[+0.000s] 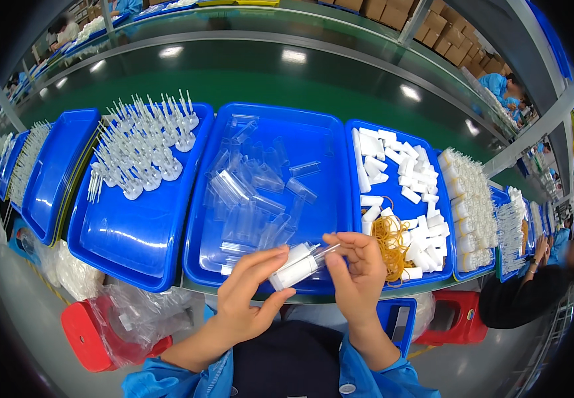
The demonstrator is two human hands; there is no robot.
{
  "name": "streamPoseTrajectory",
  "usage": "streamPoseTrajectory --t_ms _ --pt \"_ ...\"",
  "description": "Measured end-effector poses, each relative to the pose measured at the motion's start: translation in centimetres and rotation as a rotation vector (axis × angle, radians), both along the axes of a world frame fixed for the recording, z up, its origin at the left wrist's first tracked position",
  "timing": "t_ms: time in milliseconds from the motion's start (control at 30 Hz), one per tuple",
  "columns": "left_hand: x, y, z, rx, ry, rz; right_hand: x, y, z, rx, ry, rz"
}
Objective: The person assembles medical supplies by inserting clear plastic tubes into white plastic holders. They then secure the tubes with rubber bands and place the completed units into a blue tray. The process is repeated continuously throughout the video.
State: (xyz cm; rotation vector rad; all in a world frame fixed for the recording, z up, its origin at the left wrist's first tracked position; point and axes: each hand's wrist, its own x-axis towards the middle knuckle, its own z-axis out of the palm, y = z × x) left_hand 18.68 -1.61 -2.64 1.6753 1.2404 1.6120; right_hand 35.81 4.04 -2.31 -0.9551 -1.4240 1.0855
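Observation:
My left hand (pixel 244 298) is closed round white plastic pieces (pixel 296 270) lying side by side, with clear plastic about them. My right hand (pixel 358 275) pinches the end of a thin clear piece (pixel 327 251) that juts from the right end of the white pieces. Whether the clear piece is joined to them I cannot tell. Both hands are over the near edge of a blue tray (pixel 327 199) that holds many loose clear plastic sleeves (pixel 237 222).
At the right, another blue tray (pixel 398 207) holds white blocks (pixel 419 174) and tan rubber bands (pixel 389 245). Thin-stemmed assemblies (pixel 142 156) stand in the left tray (pixel 118 245). Beyond runs a green conveyor belt (pixel 247 73). Red stools (pixel 88 331) are below.

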Motion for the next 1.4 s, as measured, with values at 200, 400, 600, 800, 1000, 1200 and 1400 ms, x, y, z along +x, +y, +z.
streamPoseTrajectory --t_ms 200,400,600,800,1000,1200,1400 --pt "1.0 0.9 -0.5 0.252 0.291 0.090 -1.3 -1.2 1.1 0.307 -0.471 -0.142" --pt "1.3 1.2 -1.2 0.262 0.334 0.132 -1.2 -1.7 2.0 0.348 -0.700 -0.268" --pt "1.7 1.0 -0.8 0.276 0.351 0.134 -0.8 -1.3 2.2 0.327 -0.625 -0.201" --pt "2.4 1.7 -0.7 0.290 0.361 0.109 -0.9 -1.6 2.1 0.505 -0.678 -0.298" --pt "1.0 1.2 -1.2 0.127 0.171 0.141 4.1 0.8 4.3 0.462 -0.637 -0.226" --pt "1.5 2.0 -1.4 0.114 0.133 0.091 11.5 6.6 2.1 0.362 -0.825 -0.435" --pt "1.0 1.6 -1.4 0.082 0.117 0.065 11.4 6.8 2.8 0.298 -0.749 -0.314"
